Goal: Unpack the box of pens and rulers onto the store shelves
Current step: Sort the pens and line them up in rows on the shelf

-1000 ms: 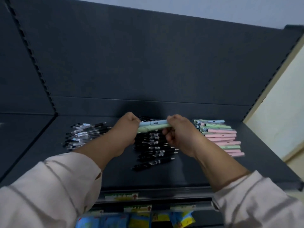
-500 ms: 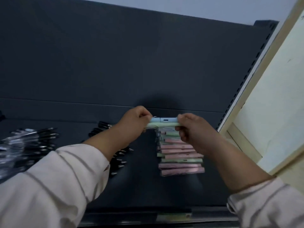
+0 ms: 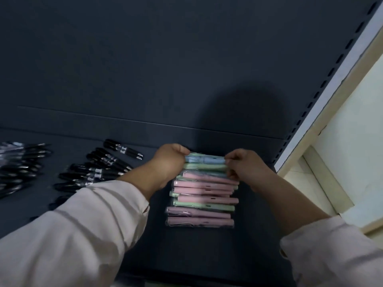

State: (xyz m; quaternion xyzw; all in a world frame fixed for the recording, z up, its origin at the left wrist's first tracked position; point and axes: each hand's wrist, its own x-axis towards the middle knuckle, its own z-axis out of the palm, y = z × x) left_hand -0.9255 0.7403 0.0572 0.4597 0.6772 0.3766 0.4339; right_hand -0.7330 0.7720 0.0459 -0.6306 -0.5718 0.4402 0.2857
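A row of pastel pens (image 3: 202, 200) in clear wrappers, pink, green and lilac, lies on the dark shelf (image 3: 199, 251). At the row's far end sit a light blue and a green pen (image 3: 205, 162), held flat between both hands. My left hand (image 3: 170, 162) grips their left ends. My right hand (image 3: 241, 164) pinches their right ends. The held pens rest against the far end of the row, close to the shelf's back panel.
Black pens (image 3: 97, 172) lie in a loose group left of my left arm, and more clear-barrelled pens (image 3: 18, 162) at the far left. The slotted shelf upright (image 3: 323, 88) runs along the right, with a cream wall and floor beyond.
Both hands carried the blue and green pens from above the black pens rightward and lowered them onto the far end of the pastel row. The view shifted right and closer.
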